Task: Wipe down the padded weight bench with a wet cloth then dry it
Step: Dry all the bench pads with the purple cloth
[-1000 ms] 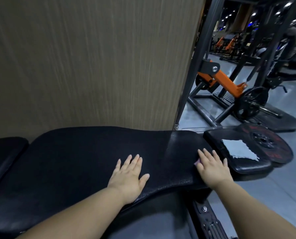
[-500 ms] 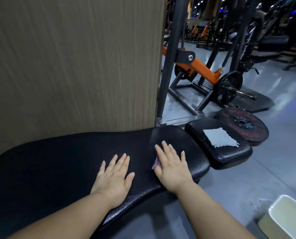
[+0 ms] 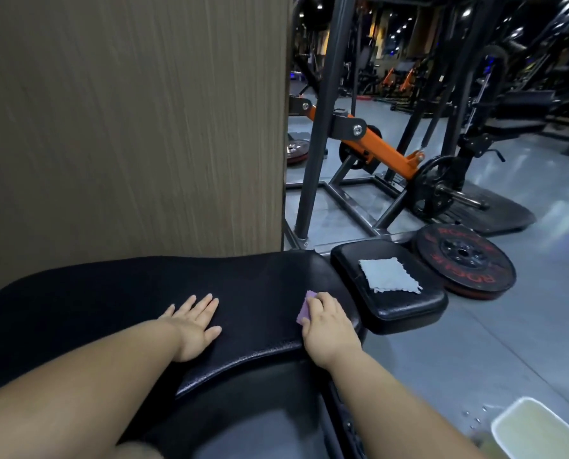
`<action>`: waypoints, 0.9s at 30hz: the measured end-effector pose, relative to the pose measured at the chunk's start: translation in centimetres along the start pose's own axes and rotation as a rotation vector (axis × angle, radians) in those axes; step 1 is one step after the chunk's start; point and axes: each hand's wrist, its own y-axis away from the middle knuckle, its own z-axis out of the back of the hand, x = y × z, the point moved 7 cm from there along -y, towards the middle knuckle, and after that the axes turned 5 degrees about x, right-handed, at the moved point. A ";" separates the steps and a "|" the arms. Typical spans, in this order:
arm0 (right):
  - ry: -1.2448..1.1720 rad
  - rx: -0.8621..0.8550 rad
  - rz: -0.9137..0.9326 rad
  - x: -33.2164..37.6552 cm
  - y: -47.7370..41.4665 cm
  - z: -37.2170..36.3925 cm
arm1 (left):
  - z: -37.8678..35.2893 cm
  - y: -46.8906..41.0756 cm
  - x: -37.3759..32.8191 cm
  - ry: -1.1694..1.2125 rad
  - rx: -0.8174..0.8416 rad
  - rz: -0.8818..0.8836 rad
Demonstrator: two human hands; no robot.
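In the head view, the padded bench (image 3: 137, 293) runs crosswise under both hands. Its long axis goes from the far left of the frame to a rounded end just past the right hand (image 3: 331, 323). That hand sits near the rounded end, fingers (image 3: 318, 299) bent down over a purple cloth (image 3: 304, 308) and holding it against the vinyl; one corner of the cloth shows to the left of the knuckles, and the rest is hidden under the palm. Almost all of the pad's length lies to the left of these fingers, so the wiping stroke probably has to travel leftward along the axis, and the right hand is the one placed to make it. The left hand (image 3: 195, 323) lies in that path, palm flat on the pad, fingers (image 3: 201, 302) straight and slightly spread, holding nothing and seemingly bracing. It is well apart from the cloth, with bare black padding between. Just beyond the right fingertips, across a narrow gap, is the separate seat pad (image 3: 409, 314), and a pale folded cloth (image 3: 389, 274) lies flat on it, likely the dry one. It is nearer the right hand than the left. A weight plate (image 3: 465, 266) leans beside that pad, and a pale basin (image 3: 541, 429) stands on the floor behind the right forearm, with droplets next to it.
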 end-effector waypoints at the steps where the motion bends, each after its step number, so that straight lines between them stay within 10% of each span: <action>1: -0.014 0.013 0.012 -0.1 0.2 0.0 | 0.2 -0.1 0.0 -0.015 0.007 -0.010; 22: 0.114 0.187 0.076 3.5 -13.3 -1.4 | 5.1 -8.3 -3.8 0.143 -0.353 -0.232; 27: 0.102 0.117 -0.234 -4.5 -13.6 1.1 | 5.0 -8.4 -3.9 0.153 -0.380 -0.242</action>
